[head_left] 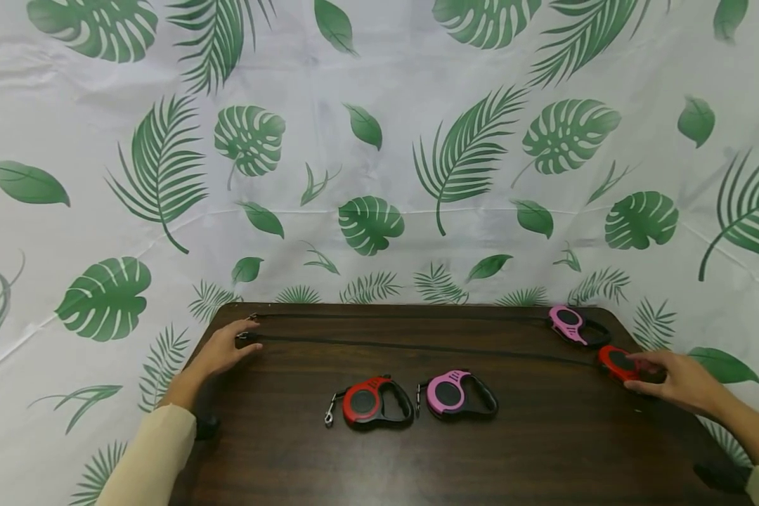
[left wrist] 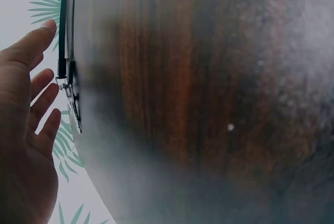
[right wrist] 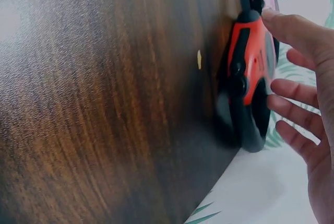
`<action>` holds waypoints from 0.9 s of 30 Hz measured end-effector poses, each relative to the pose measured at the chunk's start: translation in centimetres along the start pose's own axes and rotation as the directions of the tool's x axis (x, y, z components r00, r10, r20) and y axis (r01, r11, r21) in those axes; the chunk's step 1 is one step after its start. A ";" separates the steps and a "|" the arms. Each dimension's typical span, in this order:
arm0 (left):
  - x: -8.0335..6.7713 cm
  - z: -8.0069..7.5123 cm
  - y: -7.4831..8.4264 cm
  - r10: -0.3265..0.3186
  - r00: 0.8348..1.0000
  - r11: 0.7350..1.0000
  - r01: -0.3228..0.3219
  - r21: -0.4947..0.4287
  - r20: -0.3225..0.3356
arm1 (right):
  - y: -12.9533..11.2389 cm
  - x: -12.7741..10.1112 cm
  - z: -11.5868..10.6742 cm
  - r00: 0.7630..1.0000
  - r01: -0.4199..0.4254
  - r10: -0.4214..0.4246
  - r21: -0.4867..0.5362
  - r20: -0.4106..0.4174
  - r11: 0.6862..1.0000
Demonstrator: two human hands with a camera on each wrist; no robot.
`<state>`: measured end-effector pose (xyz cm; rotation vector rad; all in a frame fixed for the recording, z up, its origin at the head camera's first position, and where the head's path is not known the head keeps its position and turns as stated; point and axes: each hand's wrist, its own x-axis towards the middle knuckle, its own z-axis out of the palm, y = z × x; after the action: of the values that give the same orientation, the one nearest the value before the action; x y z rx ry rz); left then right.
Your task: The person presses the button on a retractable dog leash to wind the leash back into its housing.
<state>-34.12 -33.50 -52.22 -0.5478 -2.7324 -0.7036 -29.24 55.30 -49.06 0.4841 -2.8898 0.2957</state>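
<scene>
Four retractable leashes lie on a dark wood table (head_left: 544, 450). A red leash (head_left: 370, 402) and a pink leash (head_left: 457, 395) sit side by side at the middle. Another pink leash (head_left: 572, 325) lies at the far right corner. My right hand (head_left: 660, 376) is spread beside a second red leash (head_left: 615, 361) at the right edge, with a fingertip touching its top (right wrist: 250, 67). Two black straps (head_left: 417, 346) run leftward from the right-hand pair. They end in metal clips (left wrist: 70, 101) just in front of my left hand (head_left: 228, 349), whose fingers (left wrist: 36, 98) are straight.
A white cloth printed with green leaves (head_left: 379, 176) covers the wall behind and hangs round the table. The near half of the tabletop shows bare wood. Black clamps sit at the table's left edge (head_left: 207, 426) and right edge (head_left: 721, 474).
</scene>
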 end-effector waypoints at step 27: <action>-0.3 0.4 -1.0 -0.001 1.000 1.000 0.000 0.002 0.025 | 1.0 -1.3 2.2 0.999 -0.033 0.034 0.011 -0.021 0.999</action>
<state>-34.37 -34.18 -53.10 -0.5589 -2.7558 -0.6983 -28.76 56.15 -51.61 0.4320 -2.8797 0.3200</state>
